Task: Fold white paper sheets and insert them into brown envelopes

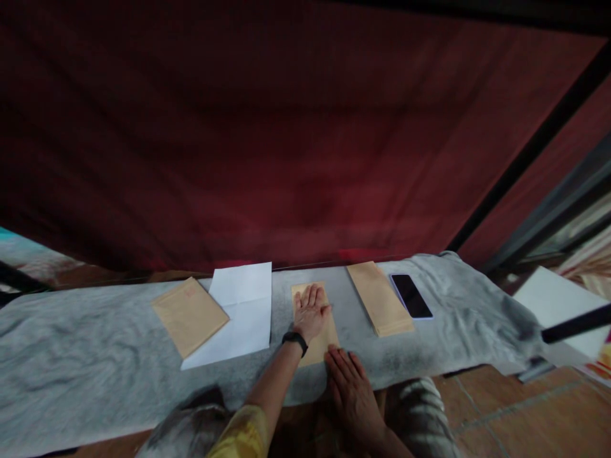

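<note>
A brown paper envelope (317, 353) lies flat on the grey cloth, long side pointing away from me. My left hand (311, 310), with a black band on its wrist, rests palm down on the upper part of it, fingers stretched out. At its lower right edge, my right hand (349, 385) lies flat with the fingertips touching the paper near the corner. Both hands cover parts of the envelope. Neither hand is wrapped around anything.
Left of my hands, a stack of brown envelopes (189, 315) overlaps a creased white sheet (245, 305). On the right, more brown envelopes (380, 299) lie beside a phone (412, 296). Grey cloth (95, 343) covers the narrow surface; a dark red curtain (296, 140) hangs behind it.
</note>
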`<state>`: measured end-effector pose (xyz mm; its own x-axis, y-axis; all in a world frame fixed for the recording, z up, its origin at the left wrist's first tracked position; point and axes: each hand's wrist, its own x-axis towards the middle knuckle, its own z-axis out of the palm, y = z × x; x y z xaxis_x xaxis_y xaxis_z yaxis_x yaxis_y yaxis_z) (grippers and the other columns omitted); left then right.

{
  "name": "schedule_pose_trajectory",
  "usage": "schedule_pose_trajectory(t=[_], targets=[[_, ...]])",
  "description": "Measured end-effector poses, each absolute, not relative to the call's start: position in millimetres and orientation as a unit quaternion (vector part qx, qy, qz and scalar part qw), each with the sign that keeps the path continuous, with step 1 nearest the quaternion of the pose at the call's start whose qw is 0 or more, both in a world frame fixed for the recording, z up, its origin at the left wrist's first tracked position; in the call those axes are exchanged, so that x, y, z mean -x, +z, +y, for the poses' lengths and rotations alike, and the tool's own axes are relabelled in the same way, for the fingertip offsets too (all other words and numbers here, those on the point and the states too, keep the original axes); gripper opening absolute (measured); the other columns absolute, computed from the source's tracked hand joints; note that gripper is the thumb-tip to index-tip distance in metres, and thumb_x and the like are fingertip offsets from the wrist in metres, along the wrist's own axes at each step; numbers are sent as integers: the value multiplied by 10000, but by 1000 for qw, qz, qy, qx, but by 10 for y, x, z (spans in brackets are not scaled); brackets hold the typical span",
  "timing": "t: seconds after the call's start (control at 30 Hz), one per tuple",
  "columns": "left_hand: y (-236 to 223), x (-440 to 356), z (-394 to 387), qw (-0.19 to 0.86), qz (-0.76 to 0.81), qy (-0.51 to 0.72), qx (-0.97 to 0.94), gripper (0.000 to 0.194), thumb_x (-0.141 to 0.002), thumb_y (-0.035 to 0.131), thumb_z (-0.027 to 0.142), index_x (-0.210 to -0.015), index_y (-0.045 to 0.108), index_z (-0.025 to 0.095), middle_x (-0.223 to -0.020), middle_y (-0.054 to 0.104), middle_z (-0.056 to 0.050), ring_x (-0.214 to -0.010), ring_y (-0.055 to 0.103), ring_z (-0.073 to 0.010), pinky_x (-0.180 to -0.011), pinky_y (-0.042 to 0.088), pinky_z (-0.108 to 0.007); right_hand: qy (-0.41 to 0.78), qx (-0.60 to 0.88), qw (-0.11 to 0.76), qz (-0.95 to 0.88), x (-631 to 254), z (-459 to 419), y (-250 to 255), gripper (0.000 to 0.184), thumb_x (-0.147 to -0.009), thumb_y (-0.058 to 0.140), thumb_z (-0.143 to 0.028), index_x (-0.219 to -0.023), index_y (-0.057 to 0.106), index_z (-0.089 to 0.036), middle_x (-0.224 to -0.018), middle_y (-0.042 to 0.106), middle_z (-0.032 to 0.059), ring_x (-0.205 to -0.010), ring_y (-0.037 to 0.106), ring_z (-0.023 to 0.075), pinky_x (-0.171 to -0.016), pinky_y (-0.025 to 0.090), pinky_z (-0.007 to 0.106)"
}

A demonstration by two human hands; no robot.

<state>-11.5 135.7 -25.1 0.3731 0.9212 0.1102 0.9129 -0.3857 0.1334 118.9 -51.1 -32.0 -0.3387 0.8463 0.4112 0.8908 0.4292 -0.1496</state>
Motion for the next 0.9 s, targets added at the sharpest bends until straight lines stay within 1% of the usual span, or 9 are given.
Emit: schedule_pose_trajectory(t=[0.13, 0.23, 0.4, 0.57, 0.73, 0.9], targets=[[-235, 98, 1411, 25, 563, 76, -823, 621, -1001, 266, 505, -1535, 320, 195, -1621, 268, -81, -1512, 153, -290, -1199, 130, -589, -56, 531, 215, -818, -1186, -512, -324, 563, -940, 447, -114, -1495, 395, -192, -1496, 485, 72, -1380, 451, 203, -1149, 386, 425], [-251, 136, 1383, 15, 553, 79, -829, 621, -999, 274, 506, -1534, 323, 194, -1612, 295, -85, -1509, 163, -294, -1197, 138, -591, -54, 531, 237, -812, -1181, -507, -342, 555, -940, 451, -117, -1486, 411, -206, -1487, 498, 67, -1367, 467, 197, -1151, 387, 413], [-320, 271, 1222, -5, 511, 97, -854, 611, -1010, 268, 493, -1538, 306, 188, -1599, 331, -79, -1500, 209, -262, -1211, 170, -525, -50, 525, 255, -810, -1183, -499, -367, 556, -939, 449, -117, -1487, 409, -206, -1461, 531, 65, -1361, 474, 192, -1161, 377, 408], [-340, 345, 1114, -7, 498, 97, -862, 621, -1013, 261, 509, -1531, 316, 171, -1593, 343, -89, -1494, 231, -245, -1212, 198, -483, -58, 519, 267, -810, -1188, -499, -361, 563, -941, 433, -110, -1495, 389, -195, -1455, 537, 75, -1355, 482, 195, -1143, 401, 419], [-320, 343, 1185, 4, 502, 88, -861, 617, -1015, 243, 508, -1529, 326, 178, -1600, 327, -82, -1496, 227, -237, -1213, 198, -467, -57, 527, 243, -812, -1180, -499, -330, 549, -937, 444, -115, -1480, 414, -188, -1464, 528, 68, -1358, 478, 196, -1142, 402, 413], [-302, 301, 1310, 11, 541, 73, -837, 617, -1020, 213, 475, -1526, 332, 142, -1602, 312, -110, -1499, 219, -245, -1214, 192, -464, -57, 532, 235, -811, -1178, -511, -328, 565, -941, 448, -116, -1496, 389, -198, -1476, 514, 67, -1377, 452, 193, -1167, 366, 416]])
